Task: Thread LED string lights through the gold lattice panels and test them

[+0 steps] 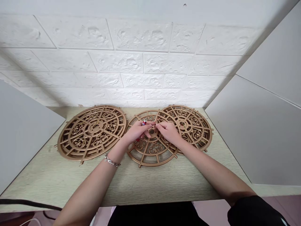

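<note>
A round gold-coloured openwork panel (153,164) with scrollwork and a central hole lies in the middle of the table, overlapping the stack at its right. Over its centre, my left hand (138,130) is closed around a small red item with a silvery end (144,122); its kind is mostly hidden by the fingers. My right hand (167,130) pinches close beside the left fingertips. What lies between the fingertips is too small to make out.
Similar gold panels are stacked at the left (91,153) and at the right (207,131), each with a thin wire loop near its middle. A white brick-patterned wall (131,62) stands behind the table (164,185). Pale side panels flank both sides. A black cable (30,203) crosses the front left.
</note>
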A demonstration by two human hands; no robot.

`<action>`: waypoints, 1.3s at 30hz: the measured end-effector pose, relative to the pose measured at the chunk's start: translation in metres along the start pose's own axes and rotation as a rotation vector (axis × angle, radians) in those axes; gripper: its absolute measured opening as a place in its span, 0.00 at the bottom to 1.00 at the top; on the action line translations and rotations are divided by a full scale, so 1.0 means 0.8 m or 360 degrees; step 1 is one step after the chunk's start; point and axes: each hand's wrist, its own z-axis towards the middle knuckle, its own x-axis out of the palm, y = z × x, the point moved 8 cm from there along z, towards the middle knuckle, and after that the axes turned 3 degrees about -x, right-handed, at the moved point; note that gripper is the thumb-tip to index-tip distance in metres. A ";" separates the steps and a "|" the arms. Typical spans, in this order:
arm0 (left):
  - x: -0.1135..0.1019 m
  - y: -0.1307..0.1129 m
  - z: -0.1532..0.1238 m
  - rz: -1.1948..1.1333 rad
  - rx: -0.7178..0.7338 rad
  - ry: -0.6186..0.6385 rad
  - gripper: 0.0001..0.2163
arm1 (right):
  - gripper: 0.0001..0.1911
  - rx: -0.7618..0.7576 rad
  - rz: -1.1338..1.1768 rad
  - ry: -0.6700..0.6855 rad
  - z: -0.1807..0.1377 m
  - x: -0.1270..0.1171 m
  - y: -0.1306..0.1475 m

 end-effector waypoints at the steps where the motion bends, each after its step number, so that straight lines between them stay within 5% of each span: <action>1: 0.001 -0.003 -0.002 0.0067 0.0026 -0.0001 0.16 | 0.16 -0.0007 0.0019 -0.0002 0.000 0.000 0.001; 8: 0.016 -0.023 -0.013 0.0460 0.0339 0.0022 0.15 | 0.17 0.0104 0.0329 -0.0080 -0.003 -0.009 -0.004; 13: 0.035 -0.039 -0.027 0.1170 0.0731 -0.0038 0.18 | 0.19 0.0099 0.0315 -0.0096 -0.003 -0.010 -0.007; 19: 0.049 -0.031 -0.033 0.1623 0.0628 0.0041 0.21 | 0.18 0.0147 0.0319 -0.0215 -0.003 -0.014 -0.014; 24: 0.036 -0.045 -0.029 0.1048 0.0677 0.0014 0.16 | 0.16 0.0109 0.0248 -0.0239 -0.007 -0.018 -0.004; 29: 0.000 -0.032 -0.015 0.0406 0.0347 -0.0309 0.12 | 0.15 -0.0136 0.0160 -0.0184 -0.009 -0.013 0.013; 39: 0.002 -0.025 -0.011 0.0350 0.0372 -0.0413 0.10 | 0.16 -0.0664 -0.0177 -0.0104 -0.015 0.004 0.036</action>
